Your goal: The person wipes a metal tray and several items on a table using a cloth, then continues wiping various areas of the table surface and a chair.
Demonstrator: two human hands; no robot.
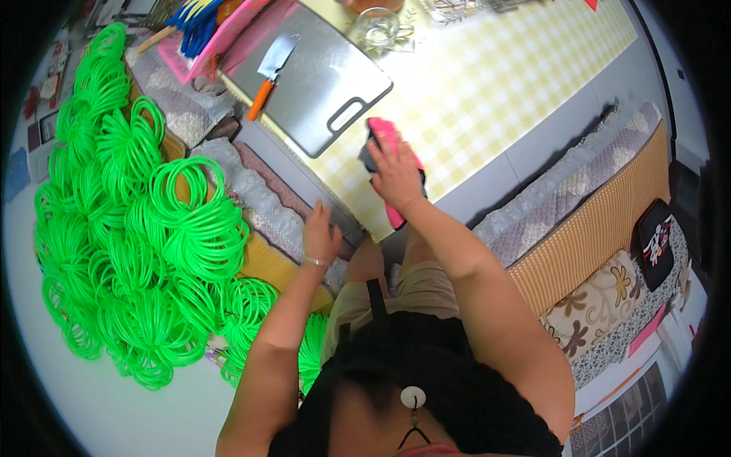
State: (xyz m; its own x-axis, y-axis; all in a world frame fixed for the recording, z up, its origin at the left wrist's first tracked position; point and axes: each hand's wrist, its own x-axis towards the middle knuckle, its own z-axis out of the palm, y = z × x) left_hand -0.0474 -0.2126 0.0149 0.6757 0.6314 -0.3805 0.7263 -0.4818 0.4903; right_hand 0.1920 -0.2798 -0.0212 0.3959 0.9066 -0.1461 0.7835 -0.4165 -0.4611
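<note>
My right hand (400, 171) lies over a pink and dark grey cloth (384, 131) near the close end of the table, its fingers bent onto the fabric. Pink edges stick out above and below the hand. Under the cloth is a yellow-and-white checked tablecloth (487, 99). Off the table's left edge hangs my left hand (322, 238), with nothing in it and its fingers loosely apart. Just beyond the cloth, to the left, a grey cutting board (327, 72) with a handle slot lies flat. A knife (272, 72) with an orange handle rests on it.
Bundles of bright green rings (145, 228) are heaped at the left. A pink basket (221, 46) holding blue gloves (199, 34) stands at the far left, and a glass cup (378, 29) at the far edge. Padded benches flank the table; the right one (601, 190) carries a cushion (598, 297).
</note>
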